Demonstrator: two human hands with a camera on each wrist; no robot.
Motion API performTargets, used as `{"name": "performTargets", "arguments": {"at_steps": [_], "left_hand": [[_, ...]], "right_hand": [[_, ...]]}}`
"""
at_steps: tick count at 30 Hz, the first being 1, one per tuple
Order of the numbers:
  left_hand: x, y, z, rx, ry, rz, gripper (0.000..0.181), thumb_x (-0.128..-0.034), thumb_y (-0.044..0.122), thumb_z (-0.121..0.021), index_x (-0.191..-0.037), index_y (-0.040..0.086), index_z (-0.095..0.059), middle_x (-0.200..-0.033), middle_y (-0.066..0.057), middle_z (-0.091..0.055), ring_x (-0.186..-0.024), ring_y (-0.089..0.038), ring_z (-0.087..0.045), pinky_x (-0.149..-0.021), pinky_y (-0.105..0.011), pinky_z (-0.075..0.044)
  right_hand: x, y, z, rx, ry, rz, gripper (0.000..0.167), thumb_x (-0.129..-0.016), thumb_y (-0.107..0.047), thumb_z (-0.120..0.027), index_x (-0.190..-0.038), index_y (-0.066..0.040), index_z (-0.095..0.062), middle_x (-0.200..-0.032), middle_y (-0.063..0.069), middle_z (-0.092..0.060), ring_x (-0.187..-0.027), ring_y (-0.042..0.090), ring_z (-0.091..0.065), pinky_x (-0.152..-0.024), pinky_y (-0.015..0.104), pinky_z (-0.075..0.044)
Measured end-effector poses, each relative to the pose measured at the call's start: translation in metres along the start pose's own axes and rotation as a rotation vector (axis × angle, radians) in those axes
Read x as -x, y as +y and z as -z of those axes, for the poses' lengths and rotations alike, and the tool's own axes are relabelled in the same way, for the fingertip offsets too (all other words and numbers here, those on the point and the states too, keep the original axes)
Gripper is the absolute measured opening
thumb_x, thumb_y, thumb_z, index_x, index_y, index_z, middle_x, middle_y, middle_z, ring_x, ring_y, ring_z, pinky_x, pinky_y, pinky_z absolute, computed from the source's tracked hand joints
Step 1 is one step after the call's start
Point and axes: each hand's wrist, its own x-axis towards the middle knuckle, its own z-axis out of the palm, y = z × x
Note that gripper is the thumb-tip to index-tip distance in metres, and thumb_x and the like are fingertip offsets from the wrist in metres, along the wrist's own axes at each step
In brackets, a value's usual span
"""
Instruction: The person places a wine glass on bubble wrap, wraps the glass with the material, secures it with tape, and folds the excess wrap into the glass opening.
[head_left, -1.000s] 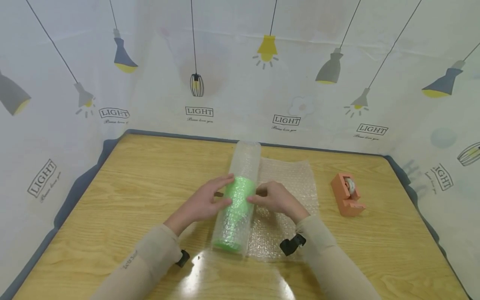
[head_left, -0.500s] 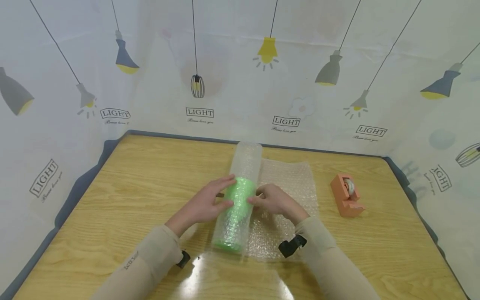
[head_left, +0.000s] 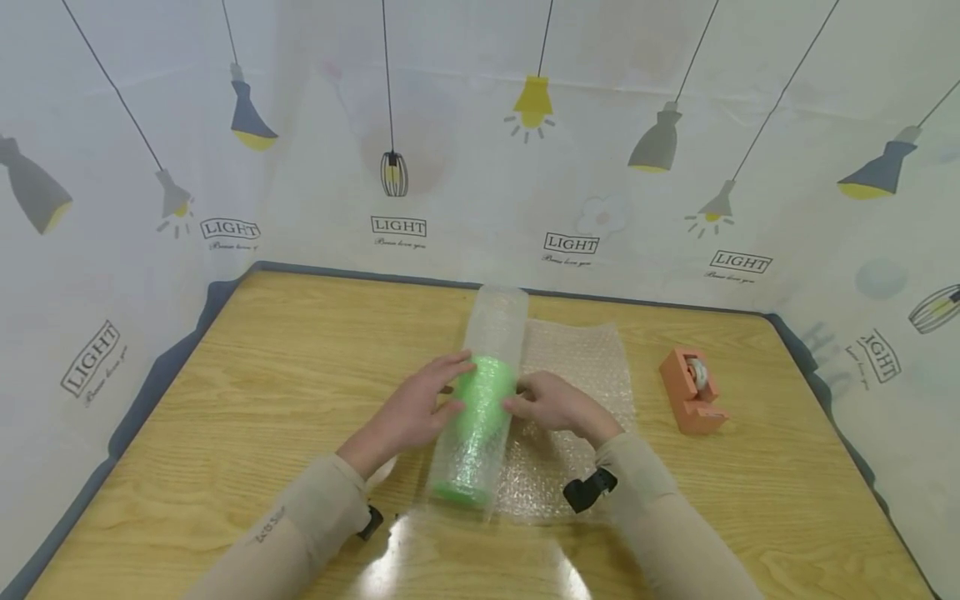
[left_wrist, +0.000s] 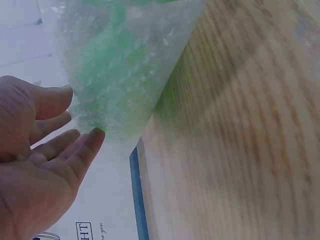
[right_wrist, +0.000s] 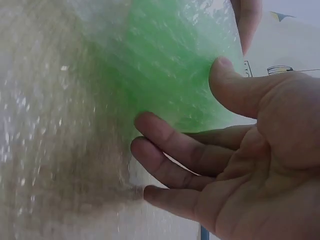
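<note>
A green cylinder (head_left: pixel 480 408), its exact kind hidden under clear bubble wrap (head_left: pixel 498 321), lies lengthwise on the table inside a tube-like roll. Flat bubble wrap (head_left: pixel 577 358) spreads out from the roll's right side. My left hand (head_left: pixel 412 408) rests against the left side, its fairly straight fingers and thumb (left_wrist: pixel 52 100) touching the wrap. On the right side, my right hand (head_left: pixel 558 404) holds the roll lightly, thumb (right_wrist: pixel 225 82) on the wrapped surface and bent fingers (right_wrist: pixel 170 142) low by its edge. Fingertips on the far side are partly hidden.
A salmon-coloured tape dispenser (head_left: pixel 692 400) with a roll of tape stands on the right of the wooden table (head_left: pixel 300 358). A white sheet printed with lamps (head_left: pixel 465 167) hangs around the back and sides.
The wrapped roll and both hands have shifted slightly to the right, over the flat bubble wrap. The hands keep about the same pose on it.
</note>
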Motion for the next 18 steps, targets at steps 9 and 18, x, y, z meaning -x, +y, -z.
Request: {"name": "performTargets", "arguments": {"at_steps": [9, 18], "left_hand": [[-0.003, 0.006, -0.004, -0.050, 0.043, -0.023, 0.054, -0.0965, 0.012, -0.072, -0.147, 0.006, -0.055, -0.160, -0.015, -0.042, -0.146, -0.037, -0.042, -0.119, -0.054, -0.037], [-0.006, 0.005, -0.012, 0.079, 0.032, 0.113, 0.075, -0.0974, 0.022, -0.073, -0.159, 0.004, -0.035, -0.157, -0.021, -0.044, -0.132, -0.038, -0.056, -0.110, -0.054, -0.048]], "right_hand": [[0.004, 0.011, 0.003, 0.116, 0.089, -0.011, 0.050, -0.100, -0.036, -0.069, -0.131, 0.002, -0.067, -0.128, 0.021, -0.070, -0.112, 0.036, -0.068, -0.097, 0.050, -0.057], [0.008, 0.019, 0.007, 0.210, 0.131, 0.054, 0.049, -0.097, -0.036, -0.072, -0.130, 0.001, -0.069, -0.124, 0.019, -0.072, -0.109, 0.035, -0.067, -0.096, 0.051, -0.056]]}}
